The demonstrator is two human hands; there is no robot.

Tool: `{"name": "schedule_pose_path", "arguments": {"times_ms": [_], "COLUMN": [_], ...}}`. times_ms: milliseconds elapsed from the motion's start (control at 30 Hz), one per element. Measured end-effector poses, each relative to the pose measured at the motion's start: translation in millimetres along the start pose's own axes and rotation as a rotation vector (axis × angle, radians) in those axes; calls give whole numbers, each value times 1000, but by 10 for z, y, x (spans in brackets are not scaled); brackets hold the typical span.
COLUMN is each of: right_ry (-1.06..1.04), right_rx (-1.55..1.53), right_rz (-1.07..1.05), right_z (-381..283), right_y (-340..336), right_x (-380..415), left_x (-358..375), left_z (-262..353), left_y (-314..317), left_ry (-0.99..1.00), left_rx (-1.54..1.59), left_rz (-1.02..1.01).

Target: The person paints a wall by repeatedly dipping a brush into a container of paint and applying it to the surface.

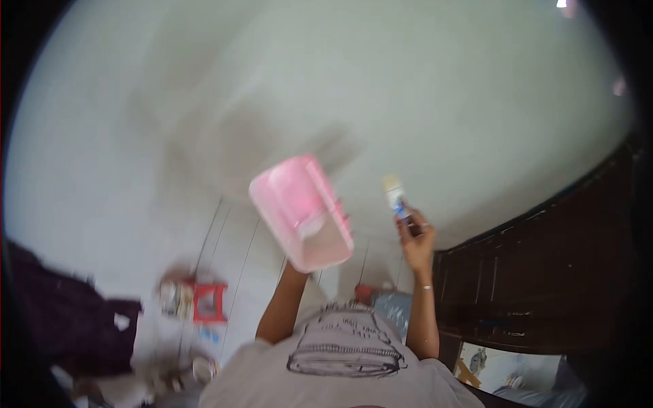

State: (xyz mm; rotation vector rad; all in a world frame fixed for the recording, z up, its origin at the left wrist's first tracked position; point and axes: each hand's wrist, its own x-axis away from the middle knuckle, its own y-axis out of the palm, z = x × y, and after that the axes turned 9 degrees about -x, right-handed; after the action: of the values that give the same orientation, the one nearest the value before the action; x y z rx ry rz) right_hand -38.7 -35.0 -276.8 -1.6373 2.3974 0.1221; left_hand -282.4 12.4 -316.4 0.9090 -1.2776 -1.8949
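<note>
Right hand [416, 238] is pinched around the paintbrush [394, 194], raised near the pale wall [462, 102]; left hand [345, 211], mostly hidden, clasps the pink container [299, 211] apart from it

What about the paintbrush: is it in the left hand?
No, the paintbrush is held in the right hand, bristles pointing away from the person.
</note>
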Motion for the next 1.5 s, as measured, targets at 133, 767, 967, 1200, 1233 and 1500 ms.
{"name": "schedule_pose_path", "arguments": {"times_ms": [133,767,967,1200,1233,1500], "right_ry": [-24,-170,48,269,277,261], "right_rx": [-108,133,310,520,526,525], "right_rz": [104,-112,-374,-512,-500,-441], "right_z": [-436,-1020,-1133,-1081,-1053,-1048], "right_y": [-363,-1249,-1252,-1144,-1121,-1003], "right_x": [291,1382,1625,1814,1836,1991], "left_x": [-304,695,983,1264,1289,1290], "left_z": [-358,-1485,-1646,-1720,-1761,-1777], "left_y": [291,349,126,-71,-106,72], "left_ry": [-154,-152,-174,-141,-129,-262], "left_rx": [177,-248,-423,-341,-356,-403], "left_rz": [-209,370,443,437,446,331]}}
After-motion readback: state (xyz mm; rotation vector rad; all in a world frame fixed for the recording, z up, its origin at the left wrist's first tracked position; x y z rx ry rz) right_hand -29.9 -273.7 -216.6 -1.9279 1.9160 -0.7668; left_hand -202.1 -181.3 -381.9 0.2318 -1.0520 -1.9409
